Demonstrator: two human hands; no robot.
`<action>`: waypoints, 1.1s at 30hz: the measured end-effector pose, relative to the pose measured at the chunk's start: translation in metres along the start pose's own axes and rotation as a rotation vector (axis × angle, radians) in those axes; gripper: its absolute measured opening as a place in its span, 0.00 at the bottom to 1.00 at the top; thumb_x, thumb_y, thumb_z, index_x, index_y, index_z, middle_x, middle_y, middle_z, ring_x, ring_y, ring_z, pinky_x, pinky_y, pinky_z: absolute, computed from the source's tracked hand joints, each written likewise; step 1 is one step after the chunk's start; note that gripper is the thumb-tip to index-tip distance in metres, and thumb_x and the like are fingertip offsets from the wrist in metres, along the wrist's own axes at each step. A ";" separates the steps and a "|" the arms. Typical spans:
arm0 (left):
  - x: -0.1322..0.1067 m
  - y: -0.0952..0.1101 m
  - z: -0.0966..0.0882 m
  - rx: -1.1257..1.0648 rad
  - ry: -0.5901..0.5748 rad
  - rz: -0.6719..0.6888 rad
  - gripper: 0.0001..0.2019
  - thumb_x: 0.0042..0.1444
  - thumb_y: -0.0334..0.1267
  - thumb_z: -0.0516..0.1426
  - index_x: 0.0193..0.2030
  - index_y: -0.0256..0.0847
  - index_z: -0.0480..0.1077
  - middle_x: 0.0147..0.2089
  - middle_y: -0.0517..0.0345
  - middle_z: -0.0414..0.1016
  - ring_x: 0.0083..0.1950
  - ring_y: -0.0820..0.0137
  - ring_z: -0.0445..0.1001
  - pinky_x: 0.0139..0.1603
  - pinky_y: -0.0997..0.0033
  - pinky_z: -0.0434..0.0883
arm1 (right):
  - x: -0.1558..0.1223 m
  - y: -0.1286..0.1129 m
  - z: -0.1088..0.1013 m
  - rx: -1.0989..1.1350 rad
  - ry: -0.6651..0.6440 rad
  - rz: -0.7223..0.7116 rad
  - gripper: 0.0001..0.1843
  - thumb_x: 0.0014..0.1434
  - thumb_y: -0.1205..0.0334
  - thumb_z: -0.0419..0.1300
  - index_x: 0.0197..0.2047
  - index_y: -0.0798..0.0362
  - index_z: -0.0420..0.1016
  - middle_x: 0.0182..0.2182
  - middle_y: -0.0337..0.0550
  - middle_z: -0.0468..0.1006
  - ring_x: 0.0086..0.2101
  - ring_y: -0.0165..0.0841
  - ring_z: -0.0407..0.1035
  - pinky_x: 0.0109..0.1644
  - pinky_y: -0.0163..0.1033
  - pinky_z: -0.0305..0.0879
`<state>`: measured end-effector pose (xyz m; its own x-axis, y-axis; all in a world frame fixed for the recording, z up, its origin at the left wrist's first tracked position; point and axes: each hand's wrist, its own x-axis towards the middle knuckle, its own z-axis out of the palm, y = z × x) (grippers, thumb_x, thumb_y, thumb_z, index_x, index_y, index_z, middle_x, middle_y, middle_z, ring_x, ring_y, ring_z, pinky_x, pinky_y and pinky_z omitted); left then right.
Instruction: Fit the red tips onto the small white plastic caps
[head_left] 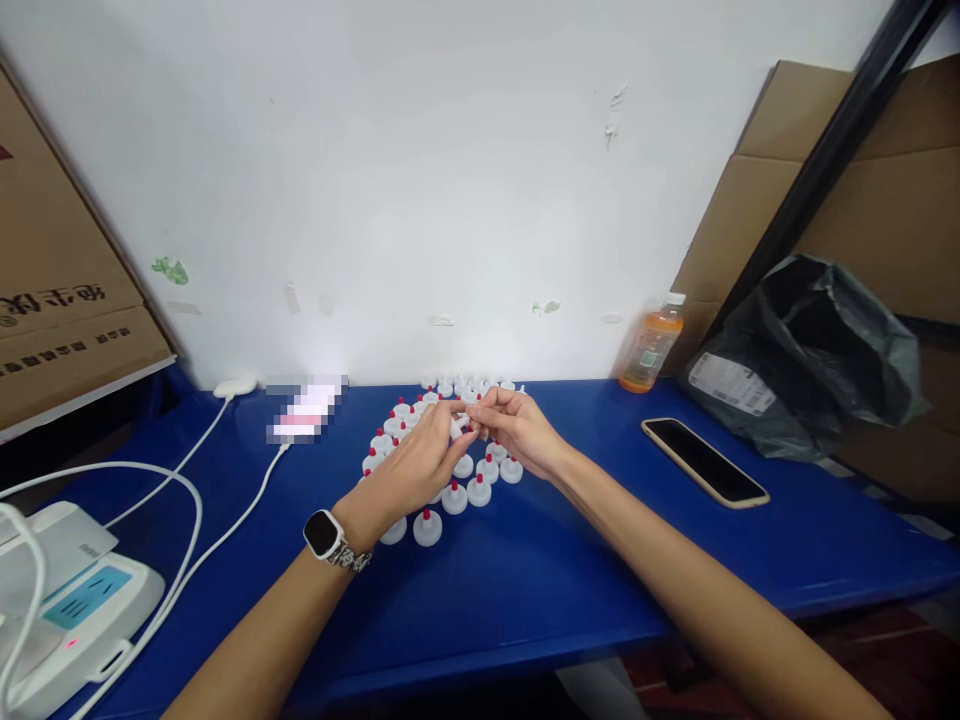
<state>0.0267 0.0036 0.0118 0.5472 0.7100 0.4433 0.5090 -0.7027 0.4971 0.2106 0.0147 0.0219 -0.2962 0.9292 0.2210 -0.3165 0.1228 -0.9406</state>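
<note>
**White plastic piece pinched between both hands above the cap cluster**

White and small, the piece sits right where the fingertips of both hands meet, and I read it as grasped from two sides. The left hand closes its thumb and forefinger on it from one side, and the right hand nips it from the other. It is too small for me to make out its form, or whether it has a red tip.

The piece is held just above the cap cluster, over the cluster's middle. That cluster is a spread of white caps with red tips standing upright on the blue table. Some are hidden under the hands, and a further row runs from the cluster towards the wall.

On the left wrist, on the near side of the cluster, I see a watch with a dark face.

To the right of the cluster a phone lies flat with its screen up. Beyond it an orange bottle stands against the wall, and a black bag slumps further right.

To the left of the cluster a white cable loops across the table to a white device at the near edge. A cardboard box stands well beyond that.
</note>
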 end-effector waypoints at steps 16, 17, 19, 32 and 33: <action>0.003 -0.031 -0.035 0.141 0.290 -0.216 0.22 0.69 0.50 0.47 0.63 0.40 0.61 0.53 0.49 0.70 0.54 0.60 0.69 0.55 0.56 0.68 | 0.098 -0.012 0.000 -0.779 0.046 -0.278 0.03 0.56 0.65 0.62 0.32 0.55 0.72 0.27 0.42 0.80 0.28 0.29 0.73 0.34 0.33 0.66; 0.002 -0.035 -0.037 0.185 0.274 -0.212 0.19 0.69 0.48 0.47 0.58 0.40 0.65 0.51 0.49 0.71 0.54 0.60 0.69 0.56 0.56 0.68 | 0.112 -0.007 0.002 -0.888 0.040 -0.247 0.02 0.56 0.67 0.61 0.31 0.56 0.72 0.27 0.43 0.81 0.28 0.29 0.73 0.33 0.33 0.66; 0.000 -0.041 -0.039 0.243 0.233 -0.214 0.16 0.68 0.47 0.47 0.52 0.40 0.69 0.50 0.50 0.72 0.54 0.59 0.69 0.56 0.55 0.67 | 0.136 0.005 0.008 -1.113 0.003 -0.202 0.03 0.57 0.69 0.60 0.33 0.57 0.75 0.29 0.44 0.82 0.30 0.29 0.74 0.35 0.32 0.66; -0.008 -0.056 -0.043 0.265 0.177 -0.295 0.16 0.68 0.46 0.47 0.46 0.43 0.73 0.47 0.51 0.72 0.53 0.58 0.69 0.50 0.58 0.69 | 0.175 0.026 0.018 -1.406 -0.257 -0.090 0.07 0.56 0.66 0.62 0.36 0.57 0.82 0.30 0.43 0.83 0.31 0.30 0.74 0.36 0.30 0.65; -0.008 -0.056 -0.043 0.265 0.176 -0.298 0.16 0.68 0.46 0.47 0.46 0.43 0.73 0.47 0.51 0.71 0.53 0.58 0.69 0.50 0.58 0.69 | 0.176 0.026 0.017 -1.405 -0.255 -0.089 0.08 0.57 0.65 0.62 0.37 0.58 0.82 0.30 0.44 0.84 0.31 0.30 0.74 0.37 0.31 0.65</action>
<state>-0.0346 0.0392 0.0128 0.2402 0.8646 0.4413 0.7933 -0.4368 0.4240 0.1352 0.1754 0.0411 -0.5215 0.8319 0.1896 0.7522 0.5531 -0.3582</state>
